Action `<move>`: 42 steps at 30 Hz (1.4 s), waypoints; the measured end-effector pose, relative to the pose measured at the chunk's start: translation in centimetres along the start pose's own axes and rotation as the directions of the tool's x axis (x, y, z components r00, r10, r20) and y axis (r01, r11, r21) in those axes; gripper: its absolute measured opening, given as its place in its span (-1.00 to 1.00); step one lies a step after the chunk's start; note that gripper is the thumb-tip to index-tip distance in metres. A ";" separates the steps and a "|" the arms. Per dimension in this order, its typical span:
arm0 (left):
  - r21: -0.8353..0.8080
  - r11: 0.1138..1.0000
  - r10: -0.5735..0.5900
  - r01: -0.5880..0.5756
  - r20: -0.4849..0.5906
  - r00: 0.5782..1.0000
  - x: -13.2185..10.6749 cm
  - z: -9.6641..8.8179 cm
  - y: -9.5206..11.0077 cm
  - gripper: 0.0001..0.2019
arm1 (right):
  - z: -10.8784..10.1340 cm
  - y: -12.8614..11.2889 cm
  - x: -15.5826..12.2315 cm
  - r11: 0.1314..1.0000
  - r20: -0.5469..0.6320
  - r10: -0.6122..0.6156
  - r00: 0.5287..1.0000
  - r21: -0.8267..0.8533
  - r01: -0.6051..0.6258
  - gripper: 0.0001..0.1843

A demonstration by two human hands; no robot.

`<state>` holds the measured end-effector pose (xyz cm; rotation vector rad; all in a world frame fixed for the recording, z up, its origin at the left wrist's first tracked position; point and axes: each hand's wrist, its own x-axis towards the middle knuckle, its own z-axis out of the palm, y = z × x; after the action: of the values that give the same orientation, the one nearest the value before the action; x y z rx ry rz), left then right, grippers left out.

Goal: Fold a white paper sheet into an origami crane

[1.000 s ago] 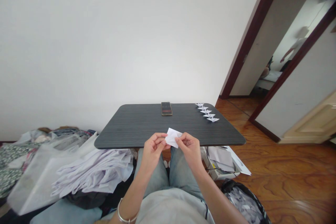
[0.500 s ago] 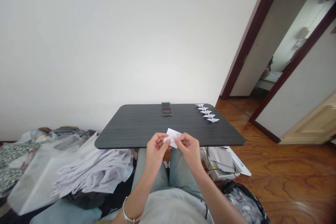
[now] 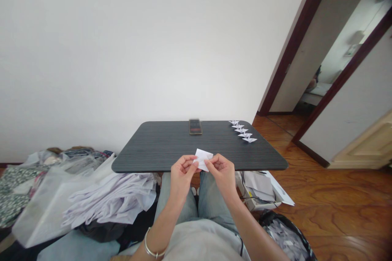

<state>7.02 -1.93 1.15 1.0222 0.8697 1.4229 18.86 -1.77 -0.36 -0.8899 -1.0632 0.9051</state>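
A small folded piece of white paper (image 3: 203, 155) is pinched between my two hands just above the near edge of the dark table (image 3: 159, 142). My left hand (image 3: 183, 170) grips its left side with thumb and fingertips. On the other side, my right hand (image 3: 221, 169) holds the lower right part, its thumb pressed on the paper. The two thumbs nearly meet at the lower middle of the sheet. Several white folded paper cranes (image 3: 244, 135) stand in a slanting row on the right of the table.
A phone (image 3: 195, 126) rests at the table's back middle. White cloth (image 3: 113, 200) is heaped at the left. Below the table's right side are a box of papers (image 3: 260, 189) and a black bag (image 3: 284, 234) with paper scraps. A doorway opens at the right.
The view has shifted very slightly. Both hands keep their grip on the paper, the thumbs moving only a little along its lower part.
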 end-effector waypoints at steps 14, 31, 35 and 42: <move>0.026 1.000 -0.012 0.010 0.069 0.998 0.1 -0.4 0.0 -0.69 | -0.2 0.3 0.2 0.999 -0.027 0.035 0.999 0.015 -0.035 -0.71; 0.030 0.998 0.058 -0.058 -0.009 0.998 -0.1 0.5 -0.1 -0.77 | 0.0 -0.3 -0.2 0.995 -0.012 0.018 1.000 0.098 -0.017 -0.63; 0.030 0.997 0.072 -0.072 0.003 0.997 0.0 0.2 -0.1 -0.79 | -0.1 0.0 -0.1 0.989 0.094 0.077 0.993 0.116 -0.088 -0.72; 0.040 0.995 0.089 -0.090 0.022 0.996 -0.1 0.2 -0.2 -0.81 | 0.0 0.0 -0.1 0.988 0.100 0.111 0.989 0.100 -0.121 -0.67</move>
<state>7.27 -2.00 1.08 1.1171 0.8502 1.4720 18.84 -1.88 -0.35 -0.8334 -1.0419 1.1005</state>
